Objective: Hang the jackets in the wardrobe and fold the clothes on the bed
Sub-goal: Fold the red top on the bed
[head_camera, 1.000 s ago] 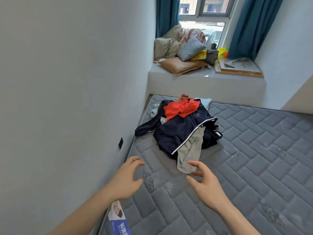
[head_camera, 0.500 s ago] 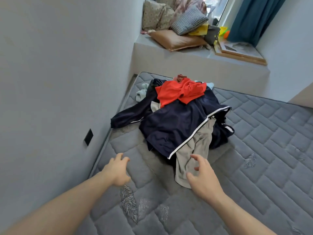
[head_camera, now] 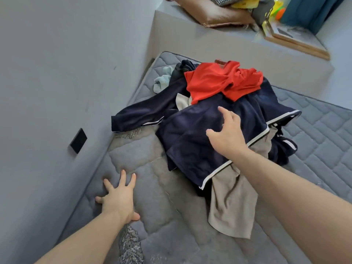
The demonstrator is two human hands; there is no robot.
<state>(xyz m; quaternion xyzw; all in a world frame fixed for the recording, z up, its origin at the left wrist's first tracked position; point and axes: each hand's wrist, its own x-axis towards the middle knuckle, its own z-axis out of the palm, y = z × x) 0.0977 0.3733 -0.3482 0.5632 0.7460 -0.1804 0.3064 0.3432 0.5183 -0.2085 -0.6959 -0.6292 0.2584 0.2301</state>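
A heap of clothes lies on the grey quilted mattress (head_camera: 156, 189) near the wall. A navy jacket (head_camera: 192, 141) with white piping covers most of it, one sleeve stretched left. On top at the back sits a red garment (head_camera: 219, 80). A beige garment (head_camera: 232, 204) hangs out from under the jacket toward me, and a pale blue piece (head_camera: 162, 80) peeks out at the far left. My right hand (head_camera: 226, 134) hovers over the navy jacket with fingers spread, holding nothing. My left hand (head_camera: 119, 197) presses flat on the bare mattress near the wall.
A grey wall with a black socket plate (head_camera: 78, 141) runs along the left of the bed. Behind the heap rises a window ledge (head_camera: 209, 42) carrying a brown cushion (head_camera: 215, 15), other cushions and a wooden tray (head_camera: 297, 44). Bare mattress stretches to the right.
The view has closed in on the heap. My right hand moved forward from the beige garment to above the navy jacket. My left hand spread flat on the mattress.
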